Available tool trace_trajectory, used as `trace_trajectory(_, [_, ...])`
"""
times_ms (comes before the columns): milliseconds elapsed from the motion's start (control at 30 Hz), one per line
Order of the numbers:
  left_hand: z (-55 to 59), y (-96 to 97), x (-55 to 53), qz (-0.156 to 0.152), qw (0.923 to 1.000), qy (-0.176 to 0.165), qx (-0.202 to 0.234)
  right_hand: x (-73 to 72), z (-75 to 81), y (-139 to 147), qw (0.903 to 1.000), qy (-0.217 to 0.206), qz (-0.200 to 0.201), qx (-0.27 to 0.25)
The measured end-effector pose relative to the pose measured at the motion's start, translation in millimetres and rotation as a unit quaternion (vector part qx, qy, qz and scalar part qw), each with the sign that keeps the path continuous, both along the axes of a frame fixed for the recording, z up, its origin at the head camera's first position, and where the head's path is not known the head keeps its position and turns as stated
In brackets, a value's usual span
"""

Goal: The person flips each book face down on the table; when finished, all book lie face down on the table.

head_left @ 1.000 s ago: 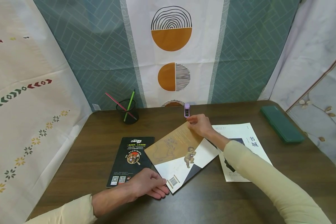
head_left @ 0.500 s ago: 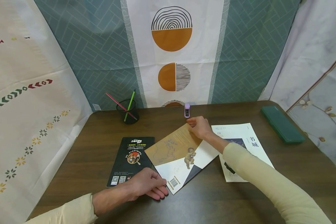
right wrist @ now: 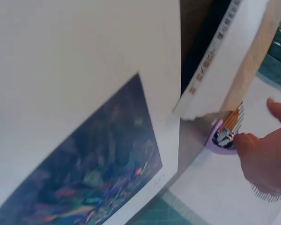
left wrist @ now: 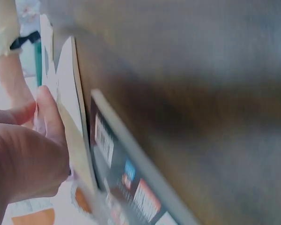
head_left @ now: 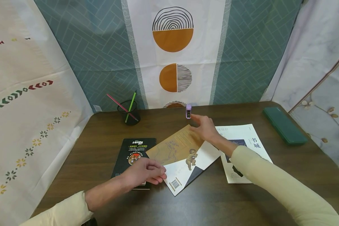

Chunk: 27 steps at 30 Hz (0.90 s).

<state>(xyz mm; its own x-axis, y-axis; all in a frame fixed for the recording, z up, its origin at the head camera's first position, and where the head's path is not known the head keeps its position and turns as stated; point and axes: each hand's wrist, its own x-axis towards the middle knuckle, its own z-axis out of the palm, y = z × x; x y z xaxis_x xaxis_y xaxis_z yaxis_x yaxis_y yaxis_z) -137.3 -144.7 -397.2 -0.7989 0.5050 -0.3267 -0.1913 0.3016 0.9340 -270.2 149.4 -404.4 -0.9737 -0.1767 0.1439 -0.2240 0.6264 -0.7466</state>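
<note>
A tan and white book (head_left: 169, 150) with a baby figure and a barcode lies slanted mid-table, its left corner over a black book (head_left: 138, 144). My left hand (head_left: 144, 172) hovers above the black book and the tan book's lower left edge, fingers loosely bent and holding nothing. Past the book's far corner, my right hand (head_left: 204, 127) has thumb and index finger spread apart. That index fingertip is right at a small purple-capped item (head_left: 188, 111) with a dark label. In the right wrist view, the tan and white book (right wrist: 225, 65) shows its spine.
To the right, a white magazine (head_left: 254, 150) with a dark picture lies partly under the right forearm. A green case (head_left: 284, 125) is by the right table edge. At the back left stands a black mesh pen cup (head_left: 132, 116) with a red and a green pencil.
My right hand has let go of the tan and white book's far corner, fingers spreading toward the purple-capped item. My left hand has lifted from the near corner, moving up and left.
</note>
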Motion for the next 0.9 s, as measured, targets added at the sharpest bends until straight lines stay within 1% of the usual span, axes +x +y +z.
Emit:
trace_trajectory(33, [1.2, -1.3, -2.8, -0.005, 0.9994, 0.033, -0.010, 1.0, 1.3, 2.6, 0.9999, -0.002, 0.010, -0.003])
trace_trajectory(67, [2.1, -2.6, -5.7, -0.011, 0.9970, 0.072, -0.025, 2.1, 2.6, 5.3, 0.9997, -0.007, 0.023, -0.008])
trace_trajectory(100, [2.9, -3.6, -8.6, -0.015, 0.9929, 0.110, -0.042, 3.4, 3.7, 8.3, 0.9991, -0.013, 0.038, -0.014])
trace_trajectory(133, [3.6, -4.7, -11.4, -0.020, 0.9865, 0.150, -0.062, 4.6, 4.5, 11.6, 0.9983, -0.019, 0.053, -0.018])
trace_trajectory(200, [4.7, -6.5, -16.8, -0.029, 0.9680, 0.228, -0.102, 8.6, 6.5, 19.2, 0.9961, -0.031, 0.080, -0.024])
trace_trajectory(233, [5.2, -7.5, -19.4, -0.033, 0.9585, 0.258, -0.117, 10.6, 6.8, 23.2, 0.9950, -0.036, 0.091, -0.022])
trace_trajectory(267, [5.8, -8.5, -21.9, -0.036, 0.9509, 0.279, -0.129, 13.3, 7.4, 27.3, 0.9938, -0.040, 0.102, -0.019])
trace_trajectory(300, [6.6, -9.5, -24.4, -0.039, 0.9450, 0.294, -0.138, 16.0, 7.5, 31.0, 0.9927, -0.043, 0.112, -0.013])
trace_trajectory(367, [7.9, -11.7, -29.0, -0.046, 0.9350, 0.317, -0.153, 22.6, 7.2, 38.1, 0.9904, -0.047, 0.130, -0.001])
trace_trajectory(400, [8.0, -12.8, -31.4, -0.050, 0.9318, 0.323, -0.157, 26.4, 6.6, 40.9, 0.9892, -0.049, 0.138, 0.006])
trace_trajectory(500, [7.2, -16.5, -38.1, -0.064, 0.9262, 0.332, -0.167, 38.8, 2.9, 47.6, 0.9862, -0.040, 0.157, 0.034])
trace_trajectory(600, [4.1, -20.4, -44.8, -0.076, 0.9249, 0.329, -0.175, 52.8, -1.5, 52.1, 0.9862, -0.036, 0.147, 0.067])
trace_trajectory(667, [2.2, -22.9, -49.2, -0.084, 0.9220, 0.328, -0.188, 61.2, -4.1, 55.2, 0.9861, -0.030, 0.137, 0.090])
trace_trajectory(767, [-1.8, -27.1, -55.2, -0.094, 0.9156, 0.330, -0.209, 70.9, -6.3, 60.7, 0.9854, -0.032, 0.127, 0.109])
trace_trajectory(833, [-4.9, -29.6, -58.8, -0.100, 0.9100, 0.336, -0.221, 75.5, -6.9, 64.3, 0.9842, -0.024, 0.131, 0.117])
trace_trajectory(900, [-8.4, -31.6, -61.7, -0.105, 0.9052, 0.344, -0.227, 79.5, -6.9, 67.5, 0.9840, -0.025, 0.131, 0.119])
